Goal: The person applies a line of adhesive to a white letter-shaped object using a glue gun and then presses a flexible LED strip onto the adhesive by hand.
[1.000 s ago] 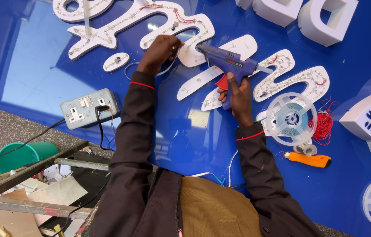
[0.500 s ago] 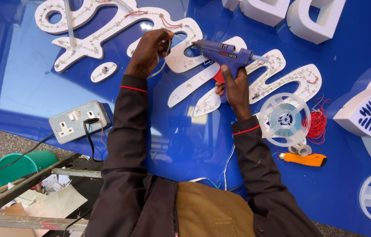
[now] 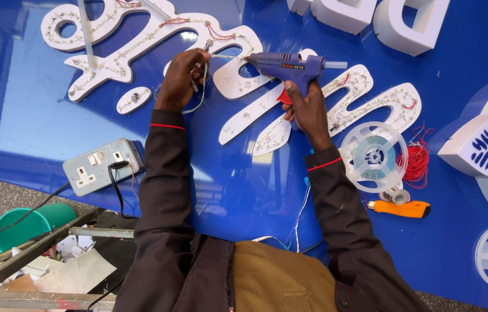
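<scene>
two hands busy, right grip (image 3: 304,107) closed around glue gun (image 3: 287,66), left grip (image 3: 180,78) pinching half-hidden wire (image 3: 200,95)

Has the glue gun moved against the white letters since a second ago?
Yes. The blue glue gun swung left, its nozzle now near the left hand, above the white cut-out letters.

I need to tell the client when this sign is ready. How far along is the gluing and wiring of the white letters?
Done: the upper white letters already carry light dots and red wires. In hand: the right hand aims the purple glue gun at a small piece pinched in the left hand. Left: the slanted letter strips look sparsely filled, and the reel and the red wire bundle lie unused.
</scene>
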